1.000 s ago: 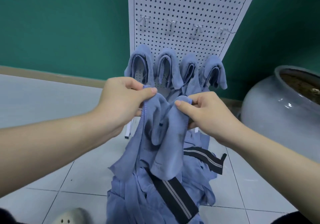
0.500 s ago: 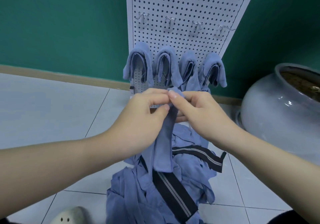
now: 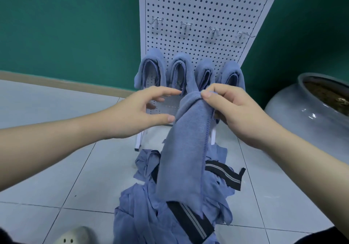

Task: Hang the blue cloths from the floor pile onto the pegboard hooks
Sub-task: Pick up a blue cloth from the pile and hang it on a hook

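While the right hand [image 3: 243, 111] pinches the bunched top of a blue cloth [image 3: 187, 149] at frame centre, thumb over the fold, the left hand [image 3: 143, 111] hovers just beside it, fingers spread and holding nothing, likely ready to shape the fold for a hook. That cloth hangs down over the pile [image 3: 170, 215] on the tiled floor [image 3: 56, 168]. Behind, four cloths [image 3: 151, 68] already drape the pegboard's [image 3: 198, 7] lower row; four bare hooks [image 3: 186, 26] wait above. Green wall upper left, a grey pot [image 3: 302, 121] at right, a pale shoe [image 3: 75, 236] bottom left
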Tool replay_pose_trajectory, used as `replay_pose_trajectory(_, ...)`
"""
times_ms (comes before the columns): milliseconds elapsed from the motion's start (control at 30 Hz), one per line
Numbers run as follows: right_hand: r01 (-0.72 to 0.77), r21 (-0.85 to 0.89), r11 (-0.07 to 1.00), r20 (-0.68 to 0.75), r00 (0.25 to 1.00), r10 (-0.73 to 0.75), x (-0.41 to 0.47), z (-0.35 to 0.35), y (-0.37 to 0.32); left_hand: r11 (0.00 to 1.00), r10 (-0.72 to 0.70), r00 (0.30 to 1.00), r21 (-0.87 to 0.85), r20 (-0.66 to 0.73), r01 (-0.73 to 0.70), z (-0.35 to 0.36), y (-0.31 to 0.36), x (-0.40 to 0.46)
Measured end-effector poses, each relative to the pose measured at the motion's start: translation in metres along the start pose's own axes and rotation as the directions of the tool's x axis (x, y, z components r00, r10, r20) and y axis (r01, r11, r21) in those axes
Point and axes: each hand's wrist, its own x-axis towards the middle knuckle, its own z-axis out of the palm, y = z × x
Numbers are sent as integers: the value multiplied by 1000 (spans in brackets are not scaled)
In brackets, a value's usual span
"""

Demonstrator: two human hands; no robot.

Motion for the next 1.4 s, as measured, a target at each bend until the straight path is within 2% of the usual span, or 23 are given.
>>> replay_pose_trajectory(100, -13, 79, 997, 77, 997, 7, -1, 3, 0, 998, 31, 993, -56, 117, -25, 3, 4, 0)
replay_pose_trajectory(200, -41, 192, 981, 106, 994, 21, -1, 6, 0, 986, 51, 991, -164, 125, -30, 9, 5, -2)
replay_pose_trajectory(367, -72, 275, 959, -69, 993, 94, 1, 4, -1, 959, 45, 999, -279, 21, -37, 10, 10, -3)
replay_pose_trajectory(500, -49, 196, 979, -138, 987, 77, 5, 1, 5, 952, 38, 996, -298, -83, -61, 5, 17, -2)
replay_pose_trajectory(700, 79, 24, 997, -194, 978, -73, 7, 1, 5, 965, 92, 932, -201, -350, -171, -1, 16, 1)
replay_pose_trajectory(800, 93, 25, 995, -141, 986, -89, 5, -3, 0, 976, 118, 907, -123, -404, -182, -5, 17, 1)
replay_pose_trajectory(900, 101, -1, 995, -168, 981, -99, 7, -6, 1, 987, 152, 908, 5, -391, -163, -11, 15, 3)
replay_pose_trajectory(1000, 98, -51, 994, -213, 971, -106, 9, -8, 8, 987, 160, 927, 62, -340, -147, -16, 15, 4)
replay_pose_trajectory(1133, 75, 6, 997, -224, 972, -71, 10, -8, 15, 989, 93, 973, 135, -212, -65, -21, 21, 1)
replay_pose_trajectory(1267, 74, 35, 997, -210, 975, -65, 11, -5, 17, 977, 87, 987, 203, -132, -59, -26, 19, 0)
replay_pose_trajectory(1400, 77, 41, 996, -230, 971, -66, 11, -2, 20, 992, 88, 978, 104, -187, -69, -22, 14, -1)
